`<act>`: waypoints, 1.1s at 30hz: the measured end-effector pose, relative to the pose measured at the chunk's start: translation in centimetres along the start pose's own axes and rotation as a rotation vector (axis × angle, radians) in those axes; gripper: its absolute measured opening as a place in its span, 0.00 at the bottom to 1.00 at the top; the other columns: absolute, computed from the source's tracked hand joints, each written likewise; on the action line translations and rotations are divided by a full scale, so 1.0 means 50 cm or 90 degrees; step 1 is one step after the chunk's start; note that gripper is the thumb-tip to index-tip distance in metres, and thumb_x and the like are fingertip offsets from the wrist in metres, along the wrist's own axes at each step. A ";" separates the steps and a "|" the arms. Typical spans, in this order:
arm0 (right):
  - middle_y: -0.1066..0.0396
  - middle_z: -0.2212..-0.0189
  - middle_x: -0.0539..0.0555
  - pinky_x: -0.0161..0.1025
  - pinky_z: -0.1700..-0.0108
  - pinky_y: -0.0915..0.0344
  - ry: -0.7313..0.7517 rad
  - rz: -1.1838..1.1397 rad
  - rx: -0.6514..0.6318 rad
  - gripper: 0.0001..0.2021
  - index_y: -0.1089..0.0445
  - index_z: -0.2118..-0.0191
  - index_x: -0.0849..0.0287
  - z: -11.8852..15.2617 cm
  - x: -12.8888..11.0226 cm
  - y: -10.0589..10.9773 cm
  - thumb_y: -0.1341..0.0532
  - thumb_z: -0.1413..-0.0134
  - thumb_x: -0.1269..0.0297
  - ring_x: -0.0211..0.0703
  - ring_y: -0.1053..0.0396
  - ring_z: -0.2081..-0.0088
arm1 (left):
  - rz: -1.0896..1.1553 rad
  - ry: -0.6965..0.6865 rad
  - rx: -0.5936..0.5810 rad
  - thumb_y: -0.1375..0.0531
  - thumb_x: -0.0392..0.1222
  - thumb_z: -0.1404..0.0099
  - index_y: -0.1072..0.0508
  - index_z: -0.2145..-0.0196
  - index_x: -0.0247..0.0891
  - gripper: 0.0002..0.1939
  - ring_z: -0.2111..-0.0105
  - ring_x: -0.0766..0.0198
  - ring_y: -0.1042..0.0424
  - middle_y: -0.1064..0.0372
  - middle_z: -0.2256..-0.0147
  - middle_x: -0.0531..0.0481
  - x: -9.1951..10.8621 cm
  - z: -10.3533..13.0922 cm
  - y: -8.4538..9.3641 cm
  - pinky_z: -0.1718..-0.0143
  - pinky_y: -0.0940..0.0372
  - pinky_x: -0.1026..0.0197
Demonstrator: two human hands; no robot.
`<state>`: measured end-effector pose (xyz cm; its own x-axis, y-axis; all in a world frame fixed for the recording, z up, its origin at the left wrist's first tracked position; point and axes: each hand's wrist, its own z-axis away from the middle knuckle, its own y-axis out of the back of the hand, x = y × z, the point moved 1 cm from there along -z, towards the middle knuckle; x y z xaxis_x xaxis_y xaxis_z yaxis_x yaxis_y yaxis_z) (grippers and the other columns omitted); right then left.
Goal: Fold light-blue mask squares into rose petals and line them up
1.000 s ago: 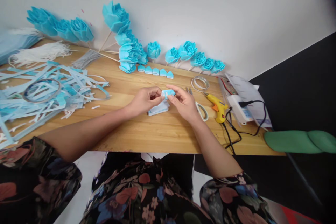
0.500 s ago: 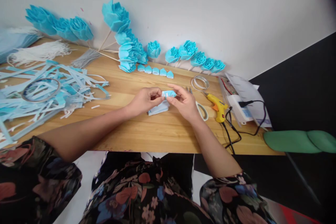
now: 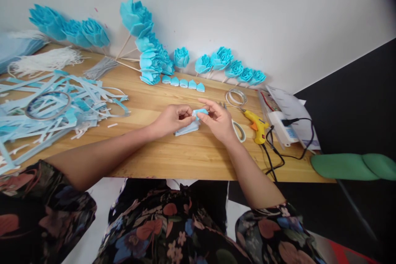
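Between my fingertips is a small folded piece of light blue fabric (image 3: 201,111). My left hand (image 3: 174,120) pinches its left end with thumb and fingers. My right hand (image 3: 216,119) grips the other end, its index finger raised. Beneath my hands a stack of pale blue fabric pieces (image 3: 186,129) lies on the wooden table (image 3: 173,156). A roll of tape (image 3: 239,131) rests beside my right wrist, and scissors, partly hidden, show behind that hand. Several folded blue petals (image 3: 183,83) lie in a row beyond my hands.
Blue fabric flowers on sticks (image 3: 151,57) lean along the wall. Cut strips (image 3: 62,103) are heaped at left near white cords (image 3: 46,61) and grey wires (image 3: 100,68). At right are a yellow glue gun (image 3: 256,126), its cable, a power strip (image 3: 286,130) and a green chair part (image 3: 343,166).
My right thumb has moved up over the front of the blue fabric piece, and less of the piece shows. Both hands otherwise stay nearly in place.
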<state>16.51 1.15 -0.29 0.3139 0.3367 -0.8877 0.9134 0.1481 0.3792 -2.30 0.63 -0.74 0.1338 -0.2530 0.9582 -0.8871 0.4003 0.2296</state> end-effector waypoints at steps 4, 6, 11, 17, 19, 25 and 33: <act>0.28 0.68 0.48 0.36 0.65 0.32 0.008 -0.005 0.003 0.20 0.27 0.48 0.52 0.000 -0.001 -0.001 0.34 0.47 0.59 0.36 0.32 0.69 | 0.010 0.005 0.005 0.42 0.45 0.36 0.31 0.72 0.34 0.12 0.79 0.72 0.42 0.39 0.79 0.55 0.006 0.000 0.001 0.78 0.48 0.68; 0.28 0.69 0.48 0.35 0.66 0.33 0.007 -0.008 -0.003 0.19 0.27 0.48 0.52 0.000 -0.001 -0.001 0.34 0.46 0.57 0.36 0.32 0.69 | 0.009 0.003 0.013 0.42 0.45 0.37 0.31 0.71 0.34 0.11 0.79 0.72 0.42 0.40 0.79 0.56 0.006 -0.001 0.002 0.78 0.48 0.68; 0.29 0.71 0.48 0.35 0.66 0.33 0.021 -0.022 0.001 0.17 0.27 0.48 0.53 0.001 -0.002 0.002 0.40 0.40 0.55 0.35 0.33 0.70 | -0.006 0.006 0.010 0.42 0.44 0.37 0.31 0.71 0.34 0.10 0.79 0.72 0.43 0.40 0.79 0.56 -0.002 -0.001 0.001 0.79 0.49 0.68; 0.28 0.66 0.49 0.36 0.65 0.33 0.005 -0.021 -0.027 0.22 0.29 0.46 0.52 0.000 -0.001 -0.002 0.34 0.46 0.55 0.35 0.32 0.70 | -0.024 -0.006 -0.005 0.41 0.45 0.37 0.31 0.73 0.34 0.12 0.78 0.73 0.43 0.39 0.78 0.55 -0.002 0.000 0.000 0.78 0.50 0.69; 0.28 0.67 0.48 0.35 0.65 0.34 0.009 -0.009 -0.027 0.20 0.28 0.47 0.53 0.000 -0.003 -0.003 0.35 0.45 0.57 0.35 0.33 0.70 | -0.025 -0.006 -0.010 0.41 0.45 0.36 0.32 0.74 0.34 0.13 0.79 0.73 0.43 0.39 0.78 0.55 -0.001 -0.001 0.000 0.78 0.49 0.69; 0.29 0.69 0.48 0.35 0.65 0.34 0.008 -0.005 -0.016 0.18 0.28 0.48 0.53 0.000 -0.004 -0.001 0.39 0.42 0.54 0.35 0.33 0.69 | -0.035 0.005 -0.013 0.42 0.45 0.36 0.32 0.74 0.35 0.12 0.80 0.72 0.44 0.40 0.80 0.56 -0.003 -0.001 0.002 0.79 0.50 0.68; 0.29 0.69 0.48 0.35 0.67 0.36 0.008 0.003 -0.041 0.20 0.27 0.48 0.54 -0.001 0.004 -0.007 0.35 0.46 0.55 0.35 0.34 0.70 | -0.039 0.000 -0.024 0.42 0.46 0.37 0.31 0.74 0.35 0.12 0.78 0.71 0.42 0.38 0.78 0.54 -0.006 -0.003 -0.003 0.77 0.48 0.67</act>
<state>16.23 1.19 -0.59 0.3151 0.3498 -0.8823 0.8928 0.2060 0.4005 -2.15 0.76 -1.03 0.1869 -0.2787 0.9420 -0.8597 0.4177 0.2941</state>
